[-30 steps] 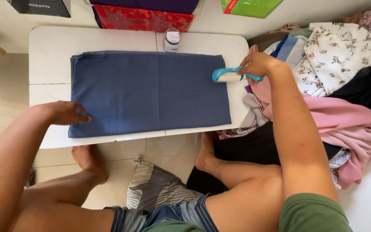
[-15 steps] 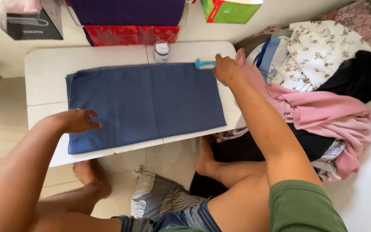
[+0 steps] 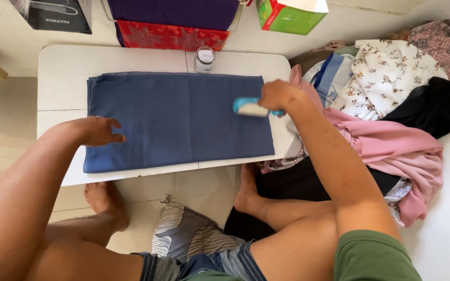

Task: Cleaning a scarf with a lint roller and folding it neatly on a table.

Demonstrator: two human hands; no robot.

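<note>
A folded dark blue cloth (image 3: 178, 119) lies flat on a low white table (image 3: 63, 67). My left hand (image 3: 98, 130) rests on the cloth's left edge, fingers spread, pressing it down. My right hand (image 3: 277, 95) grips the turquoise handle of a lint roller (image 3: 250, 108), whose white roll lies on the right part of the cloth.
A small clear jar with a white lid (image 3: 203, 59) stands at the table's far edge. A heap of clothes (image 3: 391, 104), pink, floral, striped and black, lies to the right. Boxes (image 3: 287, 15) and a red patterned fabric (image 3: 170, 35) sit behind the table. My bare legs are under the table's front.
My right hand has brought the lint roller from the cloth's far right corner down and leftwards onto the cloth. My left hand has stayed on the left edge.
</note>
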